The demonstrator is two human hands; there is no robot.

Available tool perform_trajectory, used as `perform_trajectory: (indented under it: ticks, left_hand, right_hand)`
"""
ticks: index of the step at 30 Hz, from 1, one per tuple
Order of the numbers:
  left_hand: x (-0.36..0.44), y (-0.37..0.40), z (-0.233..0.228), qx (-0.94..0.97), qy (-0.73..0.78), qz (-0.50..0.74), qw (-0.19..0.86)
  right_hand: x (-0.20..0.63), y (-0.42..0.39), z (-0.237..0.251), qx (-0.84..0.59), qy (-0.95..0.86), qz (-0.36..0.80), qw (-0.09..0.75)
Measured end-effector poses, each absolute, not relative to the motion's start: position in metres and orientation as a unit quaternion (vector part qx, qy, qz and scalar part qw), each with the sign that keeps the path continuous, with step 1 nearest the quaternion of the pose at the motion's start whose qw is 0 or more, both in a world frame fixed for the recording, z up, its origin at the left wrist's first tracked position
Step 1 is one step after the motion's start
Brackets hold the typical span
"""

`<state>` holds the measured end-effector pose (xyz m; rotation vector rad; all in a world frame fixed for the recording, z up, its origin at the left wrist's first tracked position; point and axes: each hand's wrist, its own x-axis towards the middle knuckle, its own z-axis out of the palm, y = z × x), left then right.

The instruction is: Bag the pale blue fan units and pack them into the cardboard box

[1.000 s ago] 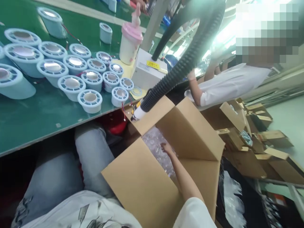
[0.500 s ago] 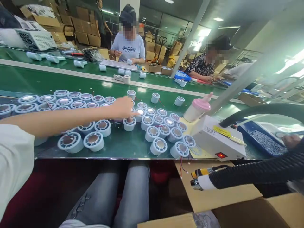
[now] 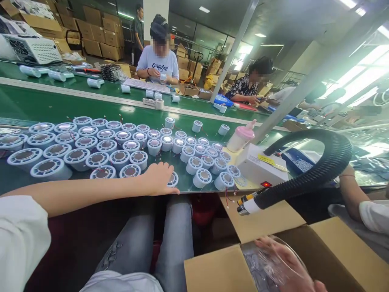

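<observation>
My left hand [image 3: 158, 178] reaches across the front of the bench, its fingers curled around a white round motor-like unit [image 3: 174, 179] close to the edge. Much of that unit is hidden by the hand. Many similar white units [image 3: 78, 157] with slotted rims and round metallic centres stand to its left, and a smaller group [image 3: 202, 177] to its right. Low on the right, my right hand [image 3: 284, 261] is inside an open cardboard box [image 3: 220, 269]. It grips a clear round plastic cover [image 3: 291, 247], seen partly through it; more clear plastic pieces [image 3: 258, 263] lie below.
A white box-shaped device [image 3: 261, 166] with a lit red switch and a black corrugated hose [image 3: 331, 162] stands at the right. Behind it is a pink-lidded bottle [image 3: 241, 138]. Co-workers sit across the green belt [image 3: 100, 106]; another person's arm [image 3: 352, 186] shows at the far right.
My left hand has drawn back toward the bench's front edge, now around a unit there. My right hand has come into view in the cardboard box, with a clear cover. The view has shifted slightly.
</observation>
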<state>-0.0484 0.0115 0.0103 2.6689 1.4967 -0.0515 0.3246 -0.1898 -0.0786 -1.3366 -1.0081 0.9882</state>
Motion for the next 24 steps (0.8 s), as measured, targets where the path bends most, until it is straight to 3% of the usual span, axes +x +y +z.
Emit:
perform_trajectory:
  ticks: [2,4,8,11,13,16,21,24]
  left_hand:
    - [-0.047,0.003,0.011,0.857,0.497,-0.017,0.132]
    - [-0.048,-0.004,0.011,0.834,0.48,0.045,0.27]
    - [-0.055,-0.027,-0.001,0.595,0.399,0.191,0.671]
    - [-0.054,-0.044,-0.015,0.408,0.355,0.156,0.826]
    - [-0.05,-0.051,-0.023,0.396,0.362,0.107,0.837]
    - [-0.044,-0.054,-0.027,0.552,0.349,0.075,0.754]
    - [-0.043,-0.056,-0.02,0.803,0.312,0.16,0.482]
    - [-0.044,-0.059,-0.025,0.799,0.33,0.205,0.46]
  right_hand:
    - [0.283,-0.176,-0.066,-0.467,-0.509,0.504,0.518]
    - [0.245,-0.164,-0.055,-0.446,-0.608,0.473,0.456]
    - [0.194,-0.148,-0.043,-0.491,-0.772,0.24,0.325]
    - [0.173,-0.14,-0.04,-0.517,-0.801,0.098,0.284]
    - [0.164,-0.134,-0.037,-0.531,-0.806,0.024,0.26]
    - [0.159,-0.126,-0.033,-0.543,-0.81,-0.004,0.219]
    - [0.162,-0.126,-0.031,-0.542,-0.771,0.227,0.244]
    - [0.162,-0.131,-0.026,-0.543,-0.701,0.352,0.299]
